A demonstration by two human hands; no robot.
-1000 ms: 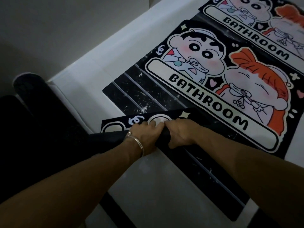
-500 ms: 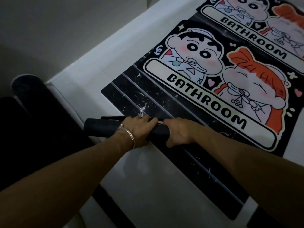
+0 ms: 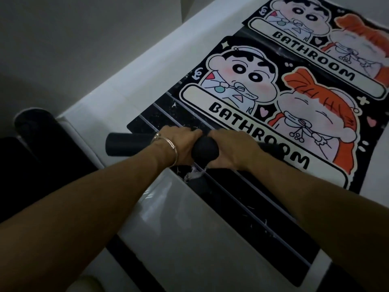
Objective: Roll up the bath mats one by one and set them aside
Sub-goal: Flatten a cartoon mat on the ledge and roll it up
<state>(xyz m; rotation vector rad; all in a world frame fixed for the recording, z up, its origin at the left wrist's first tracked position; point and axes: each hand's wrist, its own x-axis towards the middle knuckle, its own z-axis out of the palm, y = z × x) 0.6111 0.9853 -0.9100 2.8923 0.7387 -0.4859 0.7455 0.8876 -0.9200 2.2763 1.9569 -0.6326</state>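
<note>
A bath mat rolled into a black tube lies across the near edge of the white surface. My left hand, with bangles on its wrist, grips the tube near its middle. Right beside it, my right hand curls over the same tube; the tube's right end is hidden under that hand and arm. Beyond the tube a cartoon "BATHROOM" mat lies flat. A second, identical mat lies flat behind it, partly cut off by the frame.
The mats rest on a white glossy surface with a black striped panel under my right forearm. A dark rounded shape sits low at the left, past the surface's edge. A grey wall runs along the far left.
The last printed flap of the mat has been rolled in, leaving a closed black tube. Both hands moved with it toward the flat mat.
</note>
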